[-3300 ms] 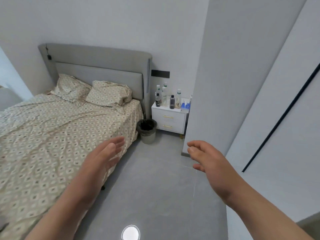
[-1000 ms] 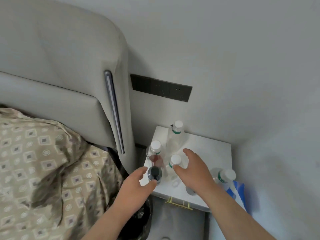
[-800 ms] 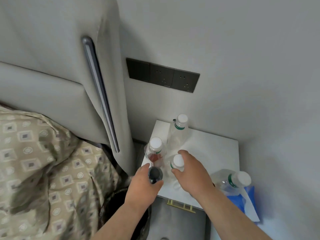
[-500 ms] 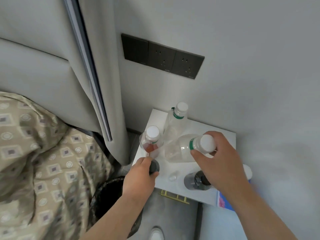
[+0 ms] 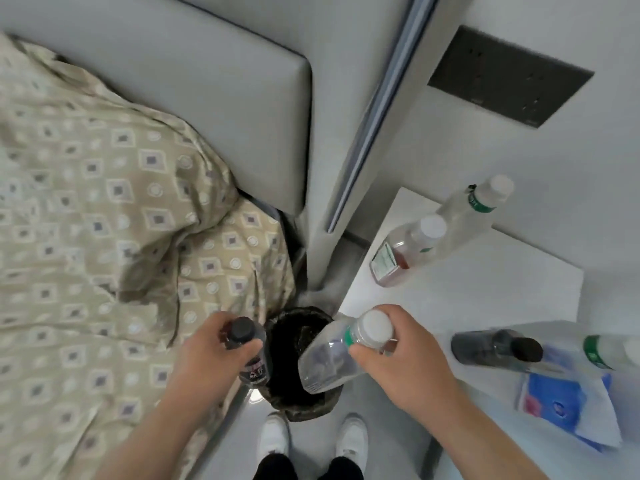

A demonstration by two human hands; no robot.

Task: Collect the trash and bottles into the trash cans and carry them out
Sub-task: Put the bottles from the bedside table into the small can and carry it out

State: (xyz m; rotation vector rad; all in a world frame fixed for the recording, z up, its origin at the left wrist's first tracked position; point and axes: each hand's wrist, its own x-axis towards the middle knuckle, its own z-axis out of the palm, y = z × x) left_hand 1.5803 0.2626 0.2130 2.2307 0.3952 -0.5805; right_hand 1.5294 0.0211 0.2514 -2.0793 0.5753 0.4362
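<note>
A trash can [image 5: 313,408] with a black liner stands on the floor between the bed and the white nightstand [image 5: 485,289]. My left hand [image 5: 211,355] grips a small dark bottle [image 5: 251,355] by its neck, over the can's left rim. My right hand [image 5: 394,362] grips a clear bottle [image 5: 329,358] near its white cap, tilted over the can's opening. On the nightstand stand a bottle with reddish liquid [image 5: 403,251] and a clear bottle [image 5: 467,216]. A dark bottle [image 5: 491,349] and a green-banded bottle [image 5: 609,351] sit at the right.
The bed with patterned bedding [image 5: 104,237] and the grey headboard [image 5: 207,98] fill the left. A blue tissue pack [image 5: 561,400] lies on the nightstand's front right. A dark socket panel [image 5: 509,74] is on the wall. My white shoes [image 5: 311,438] stand just before the can.
Both hands lifted their bottles off the nightstand and carried them left and down over the trash can. My view turned down toward the can and my feet.
</note>
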